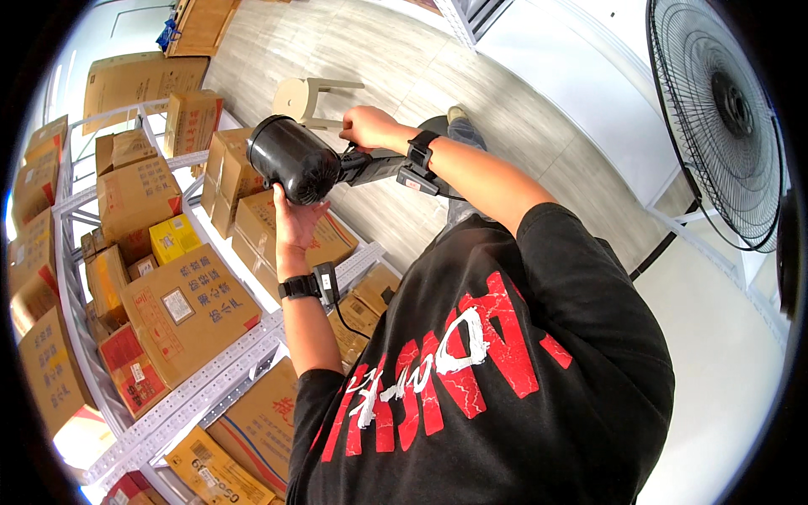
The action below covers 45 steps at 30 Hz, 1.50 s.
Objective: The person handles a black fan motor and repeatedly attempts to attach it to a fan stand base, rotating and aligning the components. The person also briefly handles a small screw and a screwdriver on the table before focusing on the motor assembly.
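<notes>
A black cylindrical device (282,151) with a slotted, rounded end, much like a spotlight, is up in front of me at the left. A flat black arm or box (370,168) joins its side and runs toward my right wrist. My left hand (299,220) grips the slotted end from below, thumb against the casing and the other fingers partly behind it. My right hand (370,128) is closed above the joint between cylinder and arm. Its fingertips are at a small black part there, and what they pinch is hard to make out.
White metal shelving (185,421) loaded with several cardboard boxes (189,311) fills the left side, one small box yellow (174,238). Beyond the device stands a beige stool (295,99) on the grey floor (396,50). A large black fan (728,105) is at the far right.
</notes>
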{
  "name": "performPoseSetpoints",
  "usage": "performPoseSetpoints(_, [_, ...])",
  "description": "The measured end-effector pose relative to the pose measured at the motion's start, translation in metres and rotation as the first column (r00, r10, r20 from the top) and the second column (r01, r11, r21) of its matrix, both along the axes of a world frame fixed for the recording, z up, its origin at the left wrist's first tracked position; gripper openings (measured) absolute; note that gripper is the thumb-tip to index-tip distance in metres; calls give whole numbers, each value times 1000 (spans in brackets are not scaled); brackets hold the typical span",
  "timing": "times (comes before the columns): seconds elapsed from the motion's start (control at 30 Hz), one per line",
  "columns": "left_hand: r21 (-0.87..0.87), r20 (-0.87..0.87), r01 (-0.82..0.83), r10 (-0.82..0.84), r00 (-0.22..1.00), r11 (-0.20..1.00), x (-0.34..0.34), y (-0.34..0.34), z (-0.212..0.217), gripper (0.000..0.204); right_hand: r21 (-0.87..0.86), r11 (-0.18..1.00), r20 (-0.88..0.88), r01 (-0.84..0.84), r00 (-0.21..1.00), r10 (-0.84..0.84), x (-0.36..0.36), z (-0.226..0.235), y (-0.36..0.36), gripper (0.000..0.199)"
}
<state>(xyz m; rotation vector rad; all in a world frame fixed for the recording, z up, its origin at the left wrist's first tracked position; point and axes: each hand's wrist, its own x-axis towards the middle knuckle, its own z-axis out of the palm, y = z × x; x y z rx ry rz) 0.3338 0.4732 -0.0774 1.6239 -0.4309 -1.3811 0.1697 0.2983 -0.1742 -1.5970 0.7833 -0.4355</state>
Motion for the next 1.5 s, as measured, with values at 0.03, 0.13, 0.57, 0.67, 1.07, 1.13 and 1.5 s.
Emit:
performPoseSetpoints(0.03, [3,0,1,-1,1000,1000,0,0,1,95,32,999,-5,-4,1000,4,2,-3,0,27])
performPoseSetpoints(0.13, [15,9,9,-10,1000,1000,-3,-6,4,96,128,991,-51,-41,998,48,9,-4,-7,28])
performPoseSetpoints(0.57, [16,-75,41,-39,996,999,12,-2,-1,95,-310,947,44,-80,994,98,-18,-2,5,30])
performPoseSetpoints(0.67, [25,-83,75,-72,994,997,14,-3,1,94,188,950,-27,-249,966,259,-13,11,-5,35])
performPoseSetpoints(1.07, [32,-22,-9,10,1000,999,11,-5,-5,90,-373,924,239,-87,953,187,-18,-3,-8,32])
performPoseSetpoints(1.13, [19,-88,33,-31,996,999,19,-3,-7,92,-347,922,143,-170,962,231,-19,-6,-11,26])
performPoseSetpoints(1.5, [29,-50,41,-39,998,999,11,-3,1,96,43,987,-7,-157,988,157,1,0,-10,27])
